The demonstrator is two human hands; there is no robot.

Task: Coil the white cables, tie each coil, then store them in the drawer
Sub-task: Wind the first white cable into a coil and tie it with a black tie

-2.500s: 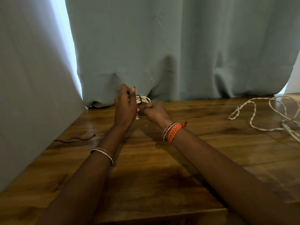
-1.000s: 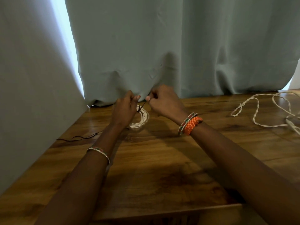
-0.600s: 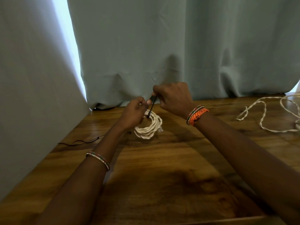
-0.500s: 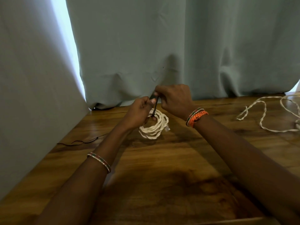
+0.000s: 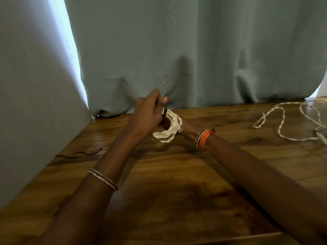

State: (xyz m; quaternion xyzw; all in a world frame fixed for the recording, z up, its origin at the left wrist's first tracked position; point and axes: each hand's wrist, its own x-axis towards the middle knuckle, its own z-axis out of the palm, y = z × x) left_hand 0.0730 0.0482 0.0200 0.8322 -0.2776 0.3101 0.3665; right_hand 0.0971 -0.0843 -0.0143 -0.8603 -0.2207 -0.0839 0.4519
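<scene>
A coiled white cable (image 5: 169, 133) is held just above the wooden table (image 5: 177, 183), near the curtain. A black tie (image 5: 165, 111) wraps the top of the coil. My left hand (image 5: 146, 117) pinches the coil at the black tie, thumb up. My right hand (image 5: 185, 129) reaches in from the right and grips the coil from behind; its fingers show through the coil's middle and are mostly hidden by the coil and my left hand. A second white cable (image 5: 283, 124) lies loose and uncoiled on the table at the far right.
A thin black string (image 5: 79, 153) lies on the table at the left by the pale wall (image 5: 35, 103). A grey-green curtain (image 5: 194, 50) hangs along the table's back edge. The table's front edge (image 5: 230, 237) runs along the bottom.
The black tie went from a loose strand pulled up by my right hand to a band around the coil. My right hand dropped behind the coil; my left hand moved onto its top.
</scene>
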